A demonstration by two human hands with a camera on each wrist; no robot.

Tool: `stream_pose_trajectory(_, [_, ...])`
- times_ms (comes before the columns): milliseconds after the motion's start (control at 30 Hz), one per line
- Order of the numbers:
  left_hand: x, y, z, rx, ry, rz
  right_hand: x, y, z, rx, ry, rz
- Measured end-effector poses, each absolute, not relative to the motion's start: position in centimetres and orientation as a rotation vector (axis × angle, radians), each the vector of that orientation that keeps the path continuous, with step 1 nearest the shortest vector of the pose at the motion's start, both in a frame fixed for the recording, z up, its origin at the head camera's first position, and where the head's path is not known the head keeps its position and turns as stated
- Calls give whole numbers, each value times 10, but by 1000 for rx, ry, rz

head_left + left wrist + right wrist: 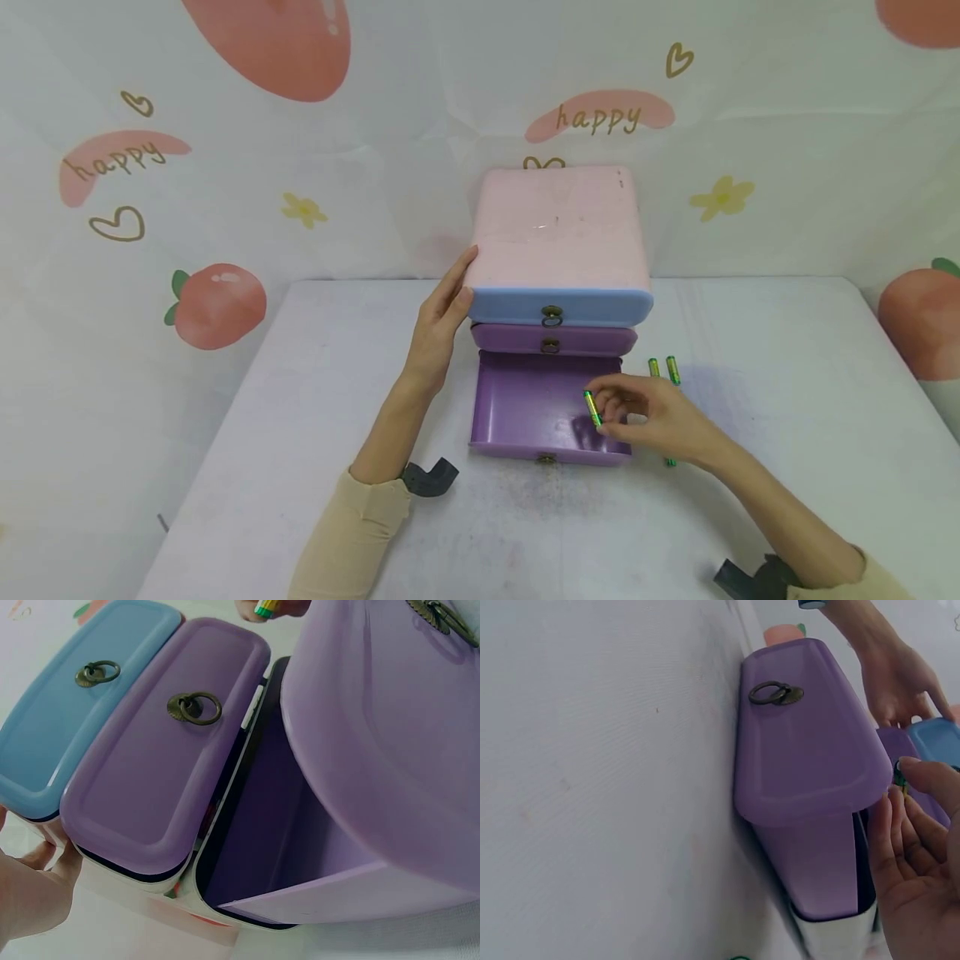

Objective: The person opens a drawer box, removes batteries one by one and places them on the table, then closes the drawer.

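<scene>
A small pink drawer cabinet (558, 229) stands at the back of the table with a blue top drawer front (510, 307) and a purple middle drawer front (506, 339). Its purple bottom drawer (498, 408) is pulled far out, and its visible inside holds nothing. My left hand (433, 333) rests on the cabinet's left side, fingers fairly straight, thumb near the front corner. Over the drawer's right part, my right hand (648, 412) pinches a green-and-yellow battery (592, 409) between thumb and fingers. The left wrist view catches the battery's end (265, 609).
To the right of the cabinet, more green batteries (672, 371) lie on the white table (787, 467); one (671, 462) is partly hidden under my right arm. A printed white cloth (405, 150) hangs behind. Ring pulls (551, 317) stick out from the drawer fronts.
</scene>
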State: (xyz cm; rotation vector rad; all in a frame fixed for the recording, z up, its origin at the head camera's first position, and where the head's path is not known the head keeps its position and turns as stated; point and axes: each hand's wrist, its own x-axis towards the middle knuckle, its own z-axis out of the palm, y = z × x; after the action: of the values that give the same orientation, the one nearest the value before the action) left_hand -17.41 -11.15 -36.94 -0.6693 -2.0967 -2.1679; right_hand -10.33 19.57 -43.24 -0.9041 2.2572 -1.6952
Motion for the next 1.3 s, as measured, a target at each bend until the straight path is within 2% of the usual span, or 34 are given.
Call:
stream_pose_trajectory(800, [-174,-112,-371,-675,-2095,-2151,-77,238,-441,-865,2350,-1705])
stream_pose_trajectory(1300, [-175,-111,-370,-658,-2085,-2163,-62,265,-449,-733,2466,-1651])
